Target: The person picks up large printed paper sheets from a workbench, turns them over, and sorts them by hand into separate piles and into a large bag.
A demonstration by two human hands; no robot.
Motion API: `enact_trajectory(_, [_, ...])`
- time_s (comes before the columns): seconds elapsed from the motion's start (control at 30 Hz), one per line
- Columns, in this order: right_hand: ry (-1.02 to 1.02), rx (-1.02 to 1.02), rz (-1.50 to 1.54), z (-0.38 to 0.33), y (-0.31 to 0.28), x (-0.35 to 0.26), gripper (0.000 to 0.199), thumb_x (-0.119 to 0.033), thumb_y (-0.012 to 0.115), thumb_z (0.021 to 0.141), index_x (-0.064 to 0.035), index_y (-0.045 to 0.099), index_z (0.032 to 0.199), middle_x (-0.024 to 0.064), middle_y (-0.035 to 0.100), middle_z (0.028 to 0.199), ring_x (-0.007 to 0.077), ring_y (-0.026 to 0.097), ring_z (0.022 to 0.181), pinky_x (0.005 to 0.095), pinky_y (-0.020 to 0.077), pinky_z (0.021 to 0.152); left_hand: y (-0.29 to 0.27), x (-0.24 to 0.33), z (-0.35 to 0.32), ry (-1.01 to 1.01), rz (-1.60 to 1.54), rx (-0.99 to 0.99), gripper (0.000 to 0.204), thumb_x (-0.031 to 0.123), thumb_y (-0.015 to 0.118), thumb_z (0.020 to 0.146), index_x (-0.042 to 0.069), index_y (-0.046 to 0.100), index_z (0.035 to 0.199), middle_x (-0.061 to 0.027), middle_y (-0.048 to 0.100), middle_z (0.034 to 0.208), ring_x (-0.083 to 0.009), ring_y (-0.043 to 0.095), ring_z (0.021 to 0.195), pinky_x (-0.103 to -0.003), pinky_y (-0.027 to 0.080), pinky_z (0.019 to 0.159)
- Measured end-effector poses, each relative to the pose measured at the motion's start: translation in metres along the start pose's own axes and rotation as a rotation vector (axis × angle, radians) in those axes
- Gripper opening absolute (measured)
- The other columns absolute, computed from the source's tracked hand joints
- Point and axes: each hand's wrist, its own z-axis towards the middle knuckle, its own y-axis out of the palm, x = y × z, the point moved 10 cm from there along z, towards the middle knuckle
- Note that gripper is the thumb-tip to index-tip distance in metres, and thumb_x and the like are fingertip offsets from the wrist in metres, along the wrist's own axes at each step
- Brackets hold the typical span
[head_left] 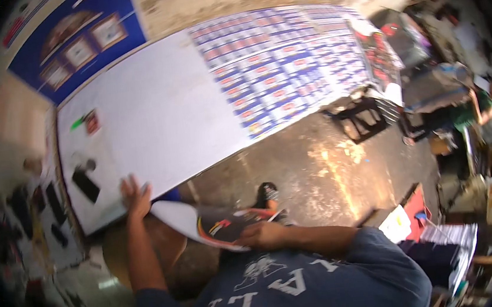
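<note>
My left hand (136,196) reaches forward with its fingers spread, at the near left edge of a long white-topped table (158,103). It seems to rest on the tabletop and holds nothing. Close to my body, my right hand (264,236) is closed on the edge of a curved, flexible printed sheet (176,217), white at one end and dark with red and yellow graphics at the other. The sheet hangs below the table's front edge. A dark rectangular object (86,186) lies on the table just beyond my left hand.
Blue, white and red printed sheets (273,68) cover the table's right half. A green item (77,123) and a small red packet (92,122) lie far left. A black crate (364,119) stands on the floor. Another person (475,109) is at the right beside a covered pile.
</note>
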Motion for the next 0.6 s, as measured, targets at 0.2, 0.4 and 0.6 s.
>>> enact_trajectory(0.2, [0.250,0.037,0.069,-0.106,-0.060,0.005,0.019,-0.011,0.058,0.083,-0.0015,0.062,0.099,0.0161,0.061,0.095,0.0333,0.062,0.092,0.0430,0.0500,0.081,-0.012,0.041,-0.007,-0.137,0.030,-0.153,0.080,0.060,0.040,0.095,0.025,0.001,0.155,-0.0079,-0.008,0.162,-0.0304,-0.005,0.149,-0.061,0.007,0.115])
enact_trajectory(0.4, [0.819,0.775,0.208,-0.247,-0.186,0.048,0.018,-0.018,0.056,0.095,-0.0012,0.059,0.099,0.0192,0.062,0.092,0.0336,0.062,0.085,0.0408,0.0484,0.077,-0.030,0.034,-0.011,-0.213,-0.148,0.026,0.070,0.056,0.040,0.097,0.018,0.021,0.153,-0.0109,0.018,0.160,-0.0303,0.013,0.148,-0.061,0.009,0.114])
enact_trajectory(0.6, [0.688,1.400,0.380,-0.414,-0.262,0.049,0.023,-0.010,0.055,0.097,0.0027,0.059,0.116,0.0064,0.064,0.107,0.0143,0.059,0.098,0.0308,0.0466,0.088,0.008,0.295,-0.087,0.369,-0.794,-0.236,0.074,0.019,0.075,0.083,0.002,0.037,0.144,-0.0167,0.040,0.148,-0.0282,0.040,0.136,-0.038,0.034,0.109])
